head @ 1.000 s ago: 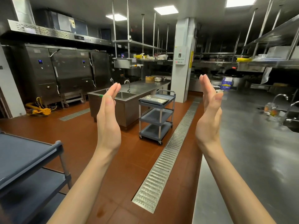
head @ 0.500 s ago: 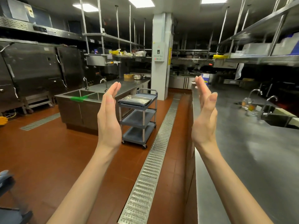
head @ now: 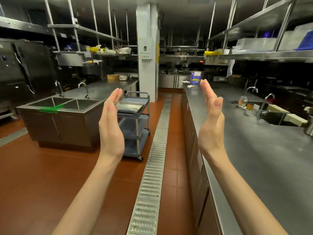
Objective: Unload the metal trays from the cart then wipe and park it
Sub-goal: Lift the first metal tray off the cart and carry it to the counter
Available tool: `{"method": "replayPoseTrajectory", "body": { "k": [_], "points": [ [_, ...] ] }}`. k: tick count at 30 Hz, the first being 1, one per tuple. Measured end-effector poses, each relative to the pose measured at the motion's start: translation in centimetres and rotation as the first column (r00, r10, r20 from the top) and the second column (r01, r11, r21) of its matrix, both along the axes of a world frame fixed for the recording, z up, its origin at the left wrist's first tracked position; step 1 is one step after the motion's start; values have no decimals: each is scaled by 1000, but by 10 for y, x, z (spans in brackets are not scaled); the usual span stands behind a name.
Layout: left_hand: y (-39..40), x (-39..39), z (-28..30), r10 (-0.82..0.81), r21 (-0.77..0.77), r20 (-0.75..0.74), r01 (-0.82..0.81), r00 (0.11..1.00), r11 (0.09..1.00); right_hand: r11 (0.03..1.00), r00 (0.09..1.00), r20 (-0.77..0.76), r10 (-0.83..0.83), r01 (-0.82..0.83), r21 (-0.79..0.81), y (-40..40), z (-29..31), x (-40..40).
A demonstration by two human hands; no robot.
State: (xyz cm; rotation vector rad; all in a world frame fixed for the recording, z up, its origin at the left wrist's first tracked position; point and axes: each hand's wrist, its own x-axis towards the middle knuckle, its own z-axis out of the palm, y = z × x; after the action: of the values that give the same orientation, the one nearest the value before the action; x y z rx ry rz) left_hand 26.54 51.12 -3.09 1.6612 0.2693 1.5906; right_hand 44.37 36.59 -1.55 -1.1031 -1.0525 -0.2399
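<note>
Both hands, left (head: 111, 122) and right (head: 210, 122), were raised with each grip apart and empty. The flat silver metal trays (head: 129, 106) lay on the grey three-shelf cart (head: 135, 122), well beyond them. Lifting the whole stack carelessly could make trays slide off.

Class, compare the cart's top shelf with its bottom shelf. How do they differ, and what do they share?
The top shelf carries the metal trays; no load shows on the bottom shelf. A handle rail rises over the top shelf; the bottom shelf sits just above the wheels. The left hand hides part of the top shelf's near edge. Both are grey, rectangular and level.
</note>
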Motion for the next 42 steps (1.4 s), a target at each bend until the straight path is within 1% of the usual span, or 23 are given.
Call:
{"method": "replayPoseTrajectory", "body": {
  "k": [7, 12, 16, 21, 23, 26, 34, 42],
  "points": [
    [72, 68, -16, -35, 26, -29, 36, 999, 999, 999, 999, -21, -45, 45, 10, 56, -14, 60],
    [118, 142, -22, -71, 16, -25, 72, 997, 997, 998, 997, -31, -65, 65, 9, 98, -24, 124],
    [151, 212, -16, -85, 20, -38, 86, 996, 996, 996, 994, -60, -92, 92, -3, 131, -20, 189],
    [193, 288, -7, -83, 27, -18, 84, 996, 996, 998, 997, -56, -57, 57, -14, 177, -15, 260],
    [213, 314, -8, -89, 26, -13, 89, 996, 996, 998, 997, -51, -52, 50, -42, 196, -15, 285],
    [242, 349, -13, -89, 14, -18, 89, 996, 996, 998, 997, -65, -34, 31, -53, 227, -19, 320],
    [323, 451, -30, -93, -1, -20, 93, 995, 996, 996, 997, -61, -49, 45, -73, 305, -29, 415],
    [428, 555, -27, -100, 14, -28, 101, 995, 995, 998, 996, -63, -60, 58, -32, 416, -18, 517]
  ]
}}
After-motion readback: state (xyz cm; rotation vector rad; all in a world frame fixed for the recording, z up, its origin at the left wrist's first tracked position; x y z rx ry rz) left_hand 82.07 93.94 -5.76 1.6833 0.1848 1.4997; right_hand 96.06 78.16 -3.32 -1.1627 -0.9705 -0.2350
